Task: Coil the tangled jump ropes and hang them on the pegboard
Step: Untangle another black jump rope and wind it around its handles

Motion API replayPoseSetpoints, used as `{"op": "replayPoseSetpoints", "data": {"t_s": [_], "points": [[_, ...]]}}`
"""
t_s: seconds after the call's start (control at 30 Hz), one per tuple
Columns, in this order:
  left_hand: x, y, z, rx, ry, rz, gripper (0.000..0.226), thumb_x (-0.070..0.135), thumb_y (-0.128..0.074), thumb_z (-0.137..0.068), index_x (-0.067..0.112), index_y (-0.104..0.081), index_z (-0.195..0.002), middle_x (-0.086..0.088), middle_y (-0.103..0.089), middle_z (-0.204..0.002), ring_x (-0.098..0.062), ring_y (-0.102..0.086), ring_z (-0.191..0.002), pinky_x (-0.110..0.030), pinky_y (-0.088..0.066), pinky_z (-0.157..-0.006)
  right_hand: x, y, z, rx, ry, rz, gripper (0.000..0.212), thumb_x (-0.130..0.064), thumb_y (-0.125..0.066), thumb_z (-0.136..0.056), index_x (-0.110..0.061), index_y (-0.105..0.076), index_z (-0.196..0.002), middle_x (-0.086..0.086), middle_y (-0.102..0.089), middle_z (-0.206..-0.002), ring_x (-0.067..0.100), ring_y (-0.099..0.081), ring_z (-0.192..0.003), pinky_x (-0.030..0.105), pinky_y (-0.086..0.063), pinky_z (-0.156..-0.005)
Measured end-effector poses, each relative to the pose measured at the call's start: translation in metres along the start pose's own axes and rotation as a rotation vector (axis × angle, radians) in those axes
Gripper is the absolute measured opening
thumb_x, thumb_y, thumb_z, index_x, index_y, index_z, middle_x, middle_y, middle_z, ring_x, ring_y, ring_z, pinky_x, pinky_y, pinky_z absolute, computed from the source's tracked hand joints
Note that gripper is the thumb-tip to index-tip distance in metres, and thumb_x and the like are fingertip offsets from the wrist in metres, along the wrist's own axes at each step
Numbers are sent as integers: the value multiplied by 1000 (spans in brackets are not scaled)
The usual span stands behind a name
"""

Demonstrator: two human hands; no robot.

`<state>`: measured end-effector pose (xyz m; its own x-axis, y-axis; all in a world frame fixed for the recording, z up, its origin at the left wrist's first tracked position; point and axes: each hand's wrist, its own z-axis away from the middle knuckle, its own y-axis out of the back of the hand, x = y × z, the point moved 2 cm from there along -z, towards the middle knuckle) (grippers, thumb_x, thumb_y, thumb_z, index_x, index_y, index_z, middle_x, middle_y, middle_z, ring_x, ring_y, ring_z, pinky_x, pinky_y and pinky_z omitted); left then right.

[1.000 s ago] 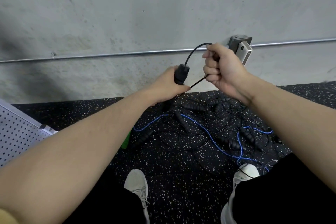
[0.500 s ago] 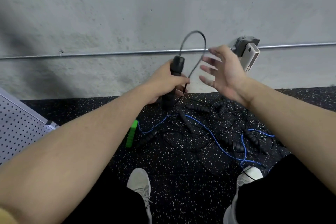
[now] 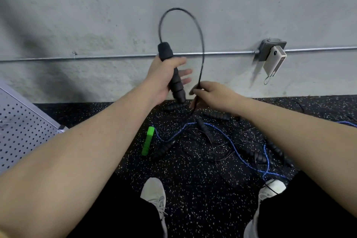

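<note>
Grey concrete wall (image 3: pixel 116 15) is filling the upper half of the view, with a thin metal conduit (image 3: pixel 116 56) running across it to a junction box (image 3: pixel 270 49) where a pale power bank (image 3: pixel 274 62) is hanging. Below it, speckled black rubber flooring (image 3: pixel 193 179) is carrying a tangle of jump ropes (image 3: pixel 212 141) — thin black cords, several ribbed black handles, a blue rope (image 3: pixel 235 152) winding through them, and one bright green handle (image 3: pixel 147 141) lying at the left edge of the pile. The left hand (image 3: pixel 164 77) is holding a black foam handle (image 3: pixel 172 75) upright above the tangle, thumb and palm wrapping around it while the fingertips are sticking out straight on the far side (so the grip looks loose rather than tight). From the handle's top a black cord (image 3: pixel 201 40) is arching up against the wall and coming down to the right hand (image 3: pixel 210 92), which is pinching it between thumb and fingers just beside the handle's lower end; below the pinch the cord is trailing down into the pile. A perforated grey pegboard panel (image 3: pixel 23 133) is leaning in at the far left, well apart from the ropes, with nothing visible hanging on the part in view. Two pale sneakers (image 3: pixel 154 193) and black shorts (image 3: pixel 309 208) are showing at the bottom, the right shoe touching the blue rope.
</note>
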<state>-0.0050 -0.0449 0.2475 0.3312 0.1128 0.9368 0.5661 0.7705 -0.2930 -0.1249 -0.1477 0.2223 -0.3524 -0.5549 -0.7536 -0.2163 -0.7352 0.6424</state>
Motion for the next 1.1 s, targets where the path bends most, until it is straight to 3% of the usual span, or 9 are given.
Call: {"op": "replayPoseSetpoints", "data": {"t_s": [0.13,0.23,0.4,0.53,0.67,0.77,0.87,1.0,1.1], "points": [[-16,16,2,-128,65,-494,44,2,-73,-89,15,-50,-124,-17,-68,-120,-30,-76,-91,-42,-63,-76,-1,9,-7,100,-23,-375,17,-19,-46,-107,-20,-62,-105,8,-75,-75,22,-71,-64,41,-58,-74],[-29,16,7,-273,68,-758,29,1,-75,-87,15,-59,-107,-19,-74,-108,-31,-74,-92,-46,-61,-85,-5,20,-10,207,-53,-661,18,-15,-42,-107,-13,-60,-110,3,-68,-61,19,-60,-47,34,-57,-60],[-36,7,13,-416,59,-887,35,17,-78,-73,18,-60,-102,-15,-77,-104,-38,-73,-100,-58,-56,-95,2,26,-13,275,-128,-907,21,-16,-43,-107,-10,-59,-119,2,-66,-64,21,-58,-54,29,-56,-53],[-33,1,11,-441,-21,-888,35,14,-82,-81,27,-58,-103,0,-78,-97,-22,-76,-90,-47,-58,-93,6,30,-13,328,-164,-1062,20,-15,-44,-107,-9,-58,-120,4,-66,-68,19,-60,-57,28,-57,-54],[-32,-2,9,-397,-61,-796,34,3,-78,-85,26,-55,-97,7,-73,-82,-9,-71,-70,-29,-58,-72,10,31,-13,275,-215,-1143,28,-31,-38,-109,-12,-54,-122,9,-74,-81,22,-68,-72,34,-61,-63],[-28,-4,10,-305,12,-529,36,-6,-72,-87,20,-51,-99,-4,-69,-86,-23,-73,-68,-40,-63,-72,14,24,-10,48,-226,-963,37,-33,-22,-107,-21,-47,-132,10,-71,-113,26,-68,-108,46,-56,-94],[-20,-2,5,-221,30,-331,33,-10,-69,-87,11,-49,-102,-9,-71,-86,-31,-74,-66,-45,-63,-70,22,12,-4,-150,-167,-517,33,-27,-32,-105,-24,-58,-125,1,-69,-124,19,-64,-117,43,-50,-102],[-11,0,3,-190,46,-155,29,-10,-64,-89,10,-47,-99,-9,-74,-81,-34,-73,-67,-47,-64,-76,26,3,5,-262,-44,-32,22,-18,-53,-102,-19,-66,-120,-4,-70,-119,1,-63,-103,10,-44,-77],[-9,2,2,-107,47,-28,29,-10,-64,-89,11,-45,-96,-16,-69,-93,-37,-73,-70,-46,-64,-75,24,9,2,-161,3,100,18,-16,-51,-103,-20,-65,-112,-5,-73,-102,-14,-59,-70,8,-42,-65]]}}
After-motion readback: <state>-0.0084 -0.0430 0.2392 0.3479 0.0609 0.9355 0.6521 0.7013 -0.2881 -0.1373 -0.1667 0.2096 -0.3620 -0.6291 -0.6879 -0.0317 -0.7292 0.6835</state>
